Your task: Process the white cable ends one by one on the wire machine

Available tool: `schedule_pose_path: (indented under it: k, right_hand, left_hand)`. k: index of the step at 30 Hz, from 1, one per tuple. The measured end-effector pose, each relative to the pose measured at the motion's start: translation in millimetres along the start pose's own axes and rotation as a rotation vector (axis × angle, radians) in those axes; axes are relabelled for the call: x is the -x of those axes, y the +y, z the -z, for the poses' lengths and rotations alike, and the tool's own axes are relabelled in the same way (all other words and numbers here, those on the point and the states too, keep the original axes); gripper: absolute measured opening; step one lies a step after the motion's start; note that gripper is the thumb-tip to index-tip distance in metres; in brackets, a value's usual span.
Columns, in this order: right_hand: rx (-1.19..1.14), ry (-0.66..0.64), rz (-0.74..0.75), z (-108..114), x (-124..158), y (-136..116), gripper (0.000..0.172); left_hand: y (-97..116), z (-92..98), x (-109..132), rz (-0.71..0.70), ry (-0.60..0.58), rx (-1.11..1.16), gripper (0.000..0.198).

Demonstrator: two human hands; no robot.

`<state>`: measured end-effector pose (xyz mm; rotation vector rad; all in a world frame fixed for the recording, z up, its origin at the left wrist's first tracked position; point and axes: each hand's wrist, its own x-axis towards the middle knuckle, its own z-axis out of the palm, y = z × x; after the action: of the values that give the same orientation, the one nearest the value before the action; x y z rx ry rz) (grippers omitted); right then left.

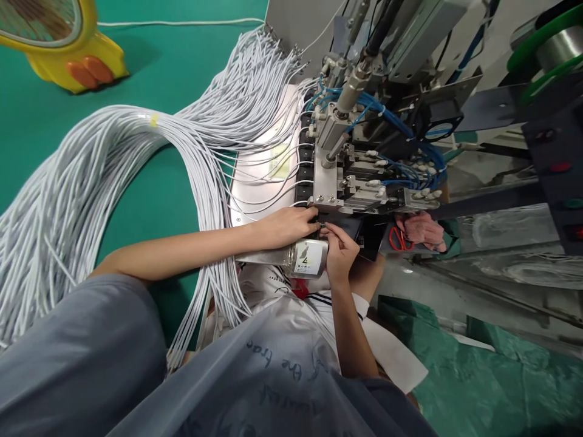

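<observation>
My left hand (291, 223) reaches along the machine's front edge, its fingers closed in a pinch at the black slot under the metal block (328, 188). My right hand (340, 249) meets it there, also pinched, fingertips touching the left ones. What they hold is too small to make out; it may be a wire end. A large bundle of white wires (91, 182) drapes over the green table and fans out to the row of machine slots (304, 164). A metal guard with a yellow warning label (307, 258) sits just below my hands.
The machine (378, 121) carries pneumatic cylinders and blue hoses. A yellow duck-shaped object (64, 42) stands at the far left. Red-handled scissors (397, 238) and a pink cloth (423, 230) lie right of my hands. Green sheeting (478, 376) covers the lower right.
</observation>
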<state>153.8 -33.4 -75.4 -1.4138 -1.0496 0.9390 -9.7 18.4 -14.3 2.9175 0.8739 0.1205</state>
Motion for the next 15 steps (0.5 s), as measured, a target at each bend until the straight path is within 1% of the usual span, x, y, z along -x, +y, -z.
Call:
schedule_pose_path:
  k: [2,4,6,9,11,15]
  right_hand:
    - [-0.033,0.011,-0.089,1,-3,2,0.016]
    - [-0.050,-0.027,-0.156,1,-8,4,0.015]
    - [-0.012,-0.120,-0.147,1,-14,6,0.017]
    - [0.033,-0.252,-0.102,1,-21,8,0.028]
    - [0.004,-0.292,-0.105,0,-24,9,0.031]
    - [-0.061,-0.302,-0.113,-2,-25,14,0.038]
  left_hand:
    - [0,0.6,0,-0.002,0.001,0.008,0.028]
    - [-1,0.5,1,-0.003,0.000,0.015,0.029]
    - [-1,-0.4,1,-0.002,-0.001,0.012,0.029]
    - [-2,-2.6,1,-0.005,0.003,0.006,0.029]
    - [-1,-3.6,0,-0.008,0.008,0.005,0.029]
    - [1,-1.2,2,0.018,0.005,0.018,0.029]
